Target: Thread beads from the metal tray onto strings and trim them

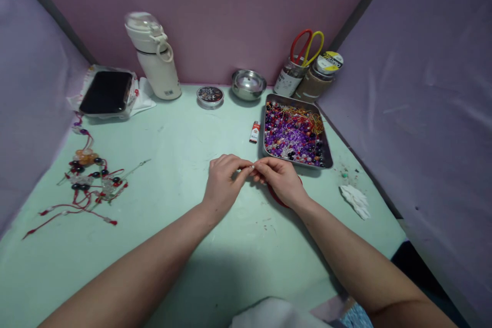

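My left hand [226, 179] and my right hand [280, 178] meet fingertip to fingertip over the middle of the pale green table [172, 164]. Thumb and forefinger of each are pinched together. A tiny whitish thing shows between the tips, too small to name. Part of a red ring-shaped item [277, 198] lies on the table beneath my right hand. Just behind that hand is a metal tray [329, 156] full of purple, black, red and clear beads [290, 136] with tangled gold and red thread.
Behind the hands lie a lighter [254, 132], a spool [210, 96] and a metal bowl [248, 85]. Jars with scissors [300, 48] stand back right, a bottle [157, 61] and phone [107, 92] back left. Beaded red cords [90, 179] lie left, crumpled tissue [355, 201] right.
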{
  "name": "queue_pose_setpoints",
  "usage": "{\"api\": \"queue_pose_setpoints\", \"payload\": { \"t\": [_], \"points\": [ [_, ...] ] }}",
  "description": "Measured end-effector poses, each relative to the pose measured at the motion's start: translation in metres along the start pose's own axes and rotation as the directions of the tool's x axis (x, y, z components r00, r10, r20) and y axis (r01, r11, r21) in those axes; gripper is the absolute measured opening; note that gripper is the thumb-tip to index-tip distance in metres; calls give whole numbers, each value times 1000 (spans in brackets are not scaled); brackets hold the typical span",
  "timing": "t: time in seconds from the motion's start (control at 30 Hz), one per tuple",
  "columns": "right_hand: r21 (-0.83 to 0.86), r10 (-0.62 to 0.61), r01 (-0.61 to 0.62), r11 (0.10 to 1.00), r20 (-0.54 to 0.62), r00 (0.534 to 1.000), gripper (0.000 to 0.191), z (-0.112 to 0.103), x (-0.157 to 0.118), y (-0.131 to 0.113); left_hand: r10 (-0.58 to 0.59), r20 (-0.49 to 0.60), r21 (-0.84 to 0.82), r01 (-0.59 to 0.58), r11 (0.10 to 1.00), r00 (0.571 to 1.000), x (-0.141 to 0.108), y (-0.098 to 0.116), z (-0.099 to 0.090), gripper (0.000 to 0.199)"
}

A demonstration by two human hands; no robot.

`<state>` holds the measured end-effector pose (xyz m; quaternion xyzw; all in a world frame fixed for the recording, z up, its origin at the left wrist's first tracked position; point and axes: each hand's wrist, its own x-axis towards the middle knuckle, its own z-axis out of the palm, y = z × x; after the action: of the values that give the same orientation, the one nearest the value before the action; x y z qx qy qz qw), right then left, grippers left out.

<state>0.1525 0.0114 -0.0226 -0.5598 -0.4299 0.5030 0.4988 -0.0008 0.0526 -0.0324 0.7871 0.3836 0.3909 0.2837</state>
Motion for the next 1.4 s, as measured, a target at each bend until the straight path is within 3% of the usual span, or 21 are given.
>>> {"api": "queue_pose_setpoints", "payload": {
  "t": [0.57, 0.97, 1.2, 1.4],
  "points": [
    [-29, 10, -9, 1000, 34, 999, 22, -4, 1, 1, 3, -3, 39, -3, 999, 1000, 0, 0, 0, 8],
    [-125, -54, 57, 991, 21, 998, 20, -6, -1, 2, -8, 38, 42, 6, 999, 999, 0, 2, 0, 7],
    [52, -67, 68, 996, -26, 997, 19, -7, -7, -1, -8, 33, 57, 6, 998, 999, 0, 3, 0, 6],
    [238, -62, 82, 968, -90, 994, 16, -8, -9, -13, -10, 70, 195, -4, 981, 997, -3, 10, 2, 5]
  ]
}}
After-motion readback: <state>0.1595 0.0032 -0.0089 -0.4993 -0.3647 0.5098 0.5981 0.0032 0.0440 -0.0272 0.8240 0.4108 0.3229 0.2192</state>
